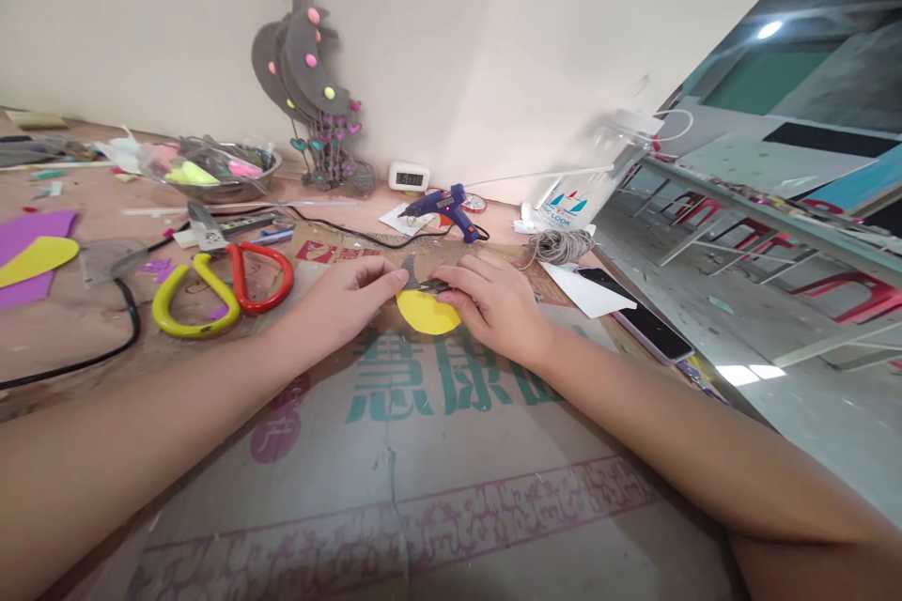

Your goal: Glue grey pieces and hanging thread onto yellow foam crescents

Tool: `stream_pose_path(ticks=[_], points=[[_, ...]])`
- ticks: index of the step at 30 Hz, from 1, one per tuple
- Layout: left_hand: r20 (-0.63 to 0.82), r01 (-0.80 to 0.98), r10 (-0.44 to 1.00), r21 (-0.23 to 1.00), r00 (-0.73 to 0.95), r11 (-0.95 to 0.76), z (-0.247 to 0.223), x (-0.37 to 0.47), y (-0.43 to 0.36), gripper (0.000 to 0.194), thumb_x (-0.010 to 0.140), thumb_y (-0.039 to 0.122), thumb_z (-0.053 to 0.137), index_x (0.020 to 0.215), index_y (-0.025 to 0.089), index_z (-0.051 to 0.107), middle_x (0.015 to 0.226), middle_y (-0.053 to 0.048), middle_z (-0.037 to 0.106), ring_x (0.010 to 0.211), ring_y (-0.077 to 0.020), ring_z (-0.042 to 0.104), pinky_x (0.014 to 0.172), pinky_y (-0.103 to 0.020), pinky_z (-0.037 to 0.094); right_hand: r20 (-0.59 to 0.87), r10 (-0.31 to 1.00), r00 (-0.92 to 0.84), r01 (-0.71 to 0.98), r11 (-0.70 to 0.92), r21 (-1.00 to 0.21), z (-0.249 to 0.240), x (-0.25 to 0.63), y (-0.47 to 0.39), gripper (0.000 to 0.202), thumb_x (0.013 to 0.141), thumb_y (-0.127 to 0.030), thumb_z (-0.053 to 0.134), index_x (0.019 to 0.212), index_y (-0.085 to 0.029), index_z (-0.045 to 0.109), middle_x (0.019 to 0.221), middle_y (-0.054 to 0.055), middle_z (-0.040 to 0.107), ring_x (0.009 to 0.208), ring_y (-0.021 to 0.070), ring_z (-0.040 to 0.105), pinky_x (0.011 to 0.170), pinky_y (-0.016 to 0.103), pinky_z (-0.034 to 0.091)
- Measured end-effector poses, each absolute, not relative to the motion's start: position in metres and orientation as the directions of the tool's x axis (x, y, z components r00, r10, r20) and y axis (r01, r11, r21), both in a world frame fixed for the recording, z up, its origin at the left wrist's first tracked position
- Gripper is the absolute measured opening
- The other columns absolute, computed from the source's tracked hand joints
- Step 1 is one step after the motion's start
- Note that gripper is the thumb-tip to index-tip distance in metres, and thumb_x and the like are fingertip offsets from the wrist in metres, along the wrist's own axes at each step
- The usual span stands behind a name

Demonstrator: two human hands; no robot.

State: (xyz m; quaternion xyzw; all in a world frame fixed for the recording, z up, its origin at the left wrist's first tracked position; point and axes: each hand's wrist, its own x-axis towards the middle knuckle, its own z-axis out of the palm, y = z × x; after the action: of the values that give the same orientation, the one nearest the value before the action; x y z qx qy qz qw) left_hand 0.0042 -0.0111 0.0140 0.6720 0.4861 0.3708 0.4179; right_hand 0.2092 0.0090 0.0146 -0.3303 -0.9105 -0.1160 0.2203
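My left hand (366,291) pinches the tip of a small grey piece (410,270), which looks like felt, between thumb and fingers. Just below it is a yellow rounded piece (428,314), flat on the printed cardboard (423,498). My right hand (497,305) is closed at the right edge of the yellow piece, its thumb and fingers bent around a dark grey bit there. Whether that bit joins the left grey piece is unclear, as the fingers cover part of it.
Ahead lie a blue glue gun (451,209), a white clock (409,177) and a twine ball (564,246). Scissors with yellow and red handles (264,277) are left, near a black cable (133,319). A phone (645,319) and a clear plastic jug (588,174) stand right.
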Motion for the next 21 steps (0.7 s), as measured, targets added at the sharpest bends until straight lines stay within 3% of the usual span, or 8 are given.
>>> stream_pose_path(ticks=[21], points=[[0.115, 0.346, 0.955, 0.915, 0.275, -0.209, 0.0128, 0.0035, -0.0112, 0.03, 0.081, 0.043, 0.044, 0.065, 0.018, 0.048, 0.054, 0.004, 0.041, 0.049, -0.0092, 0.037, 0.045, -0.021, 0.026, 0.486, 0.518, -0.704, 0.622, 0.78, 0.07, 0.0147, 0.2096, 0.0093, 0.03, 0.091, -0.033, 0.039, 0.104, -0.016, 0.06, 0.085, 0.007, 0.062, 0.077, 0.0179, 0.049, 0.07, 0.031, 0.036]])
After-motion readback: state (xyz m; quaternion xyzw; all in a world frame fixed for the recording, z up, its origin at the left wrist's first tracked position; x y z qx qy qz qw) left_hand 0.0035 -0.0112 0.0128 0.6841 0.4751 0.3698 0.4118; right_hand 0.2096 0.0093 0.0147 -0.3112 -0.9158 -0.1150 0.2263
